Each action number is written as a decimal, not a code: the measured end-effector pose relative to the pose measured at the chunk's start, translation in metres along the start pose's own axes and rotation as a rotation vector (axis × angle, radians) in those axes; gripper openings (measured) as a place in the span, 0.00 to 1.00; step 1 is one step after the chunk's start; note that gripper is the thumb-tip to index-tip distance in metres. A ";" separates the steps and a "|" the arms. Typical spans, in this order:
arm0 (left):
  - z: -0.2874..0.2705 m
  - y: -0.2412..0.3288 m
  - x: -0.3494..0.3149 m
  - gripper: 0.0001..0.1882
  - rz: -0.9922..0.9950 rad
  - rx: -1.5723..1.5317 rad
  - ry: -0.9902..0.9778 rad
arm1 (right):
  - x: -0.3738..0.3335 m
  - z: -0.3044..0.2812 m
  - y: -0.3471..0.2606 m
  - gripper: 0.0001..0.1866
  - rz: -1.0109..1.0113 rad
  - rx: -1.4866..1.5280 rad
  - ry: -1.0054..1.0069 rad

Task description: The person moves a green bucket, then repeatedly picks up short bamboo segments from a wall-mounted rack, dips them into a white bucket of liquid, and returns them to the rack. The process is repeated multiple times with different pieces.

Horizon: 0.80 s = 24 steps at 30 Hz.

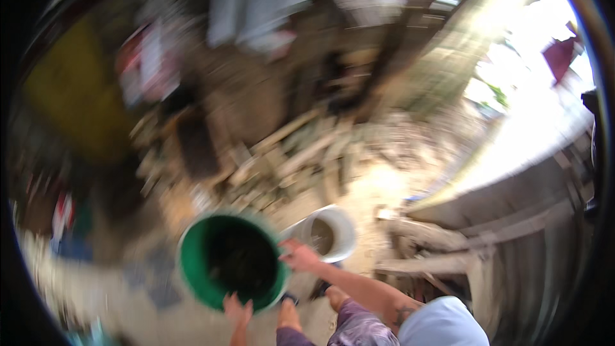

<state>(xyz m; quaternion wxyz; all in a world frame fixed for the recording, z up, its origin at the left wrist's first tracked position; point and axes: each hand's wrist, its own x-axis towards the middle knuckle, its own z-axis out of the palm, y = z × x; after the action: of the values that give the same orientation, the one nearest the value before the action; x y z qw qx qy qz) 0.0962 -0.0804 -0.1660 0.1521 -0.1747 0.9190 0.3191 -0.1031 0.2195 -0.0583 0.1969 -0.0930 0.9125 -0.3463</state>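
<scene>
A round green tub [192, 263] sits in front of me, with dark contents [246, 263] too blurred to name. My left hand [237, 311] is at the tub's near rim, its fingers curled over the edge. At the right side of the rim my right hand [300, 255] also has its fingers over the edge. Motion smears both hands. Right behind my right hand stands a white bucket [346, 234], and something greyish-brown shows inside it.
Scrap wood and rubble [288, 160] lie piled beyond the tub. To the right are a wooden frame [442, 264] and corrugated sheeting [538, 263]. Pale bags [266, 0] and a red-and-white sack [150, 64] show farther back. Dark flat patches [160, 279] mark the floor at left.
</scene>
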 end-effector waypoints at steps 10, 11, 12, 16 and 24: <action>-0.078 0.104 0.070 0.33 -0.057 0.469 -0.253 | -0.245 -0.394 0.102 0.27 0.382 0.021 0.605; -0.080 0.120 0.071 0.33 -0.002 0.495 -0.231 | -0.288 -0.420 0.112 0.27 0.424 0.025 0.690; -0.079 0.138 0.072 0.33 0.050 0.519 -0.206 | -0.333 -0.448 0.122 0.27 0.523 0.046 0.757; -0.043 0.208 0.058 0.33 0.197 0.508 -0.136 | -0.525 -0.544 0.130 0.29 0.625 -0.118 1.010; 0.075 0.403 0.009 0.33 0.513 0.541 -0.174 | -0.859 -0.728 0.036 0.15 0.328 -0.436 1.754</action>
<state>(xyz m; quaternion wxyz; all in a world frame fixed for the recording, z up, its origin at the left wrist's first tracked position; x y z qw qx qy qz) -0.0676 0.2626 -0.0109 0.1853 0.1352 0.9675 0.1064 0.3644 0.9425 0.6676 -0.5413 0.2985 0.7819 -0.0809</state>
